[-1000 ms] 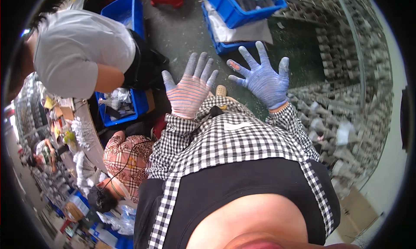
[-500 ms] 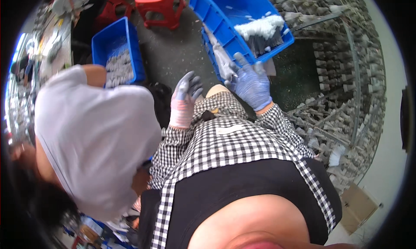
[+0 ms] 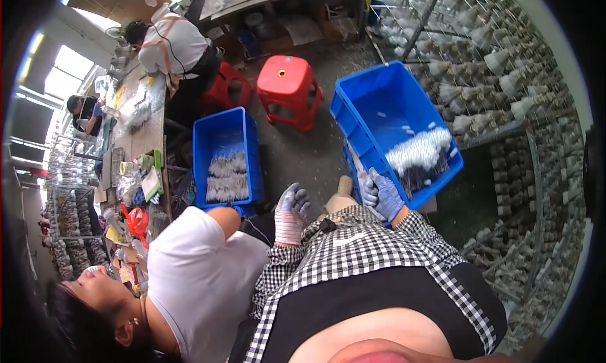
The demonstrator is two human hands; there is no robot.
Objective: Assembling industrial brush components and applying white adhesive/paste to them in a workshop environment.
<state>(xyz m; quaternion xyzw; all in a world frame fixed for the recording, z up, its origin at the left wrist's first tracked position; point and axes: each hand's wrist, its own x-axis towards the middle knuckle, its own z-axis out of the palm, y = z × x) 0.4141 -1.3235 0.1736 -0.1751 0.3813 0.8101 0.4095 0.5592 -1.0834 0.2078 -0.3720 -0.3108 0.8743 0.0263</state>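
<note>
My left hand, in a white and pink-striped glove with grey-blue fingers, is raised in front of my checked apron. Its fingers bend loosely, with nothing seen in them. My right hand, in a blue-grey glove, is by the near left edge of a large blue crate. The fingers of that hand curl inward, and whatever they may hold is hidden. Inside the crate lies a heap of white-tufted bundles with dark, thin stems. A pale cloth-like strip hangs beside the crate.
A second blue crate holds pale bristle bundles. Beyond stand red stools. A person in a white shirt sits close on my left; others work at a cluttered bench. Racks of bristle bundles line the right.
The view has shifted, showing more of the bench and far room. My right hand's fingers, spread before, are now curled in. The neighbouring person has leaned and turned.
</note>
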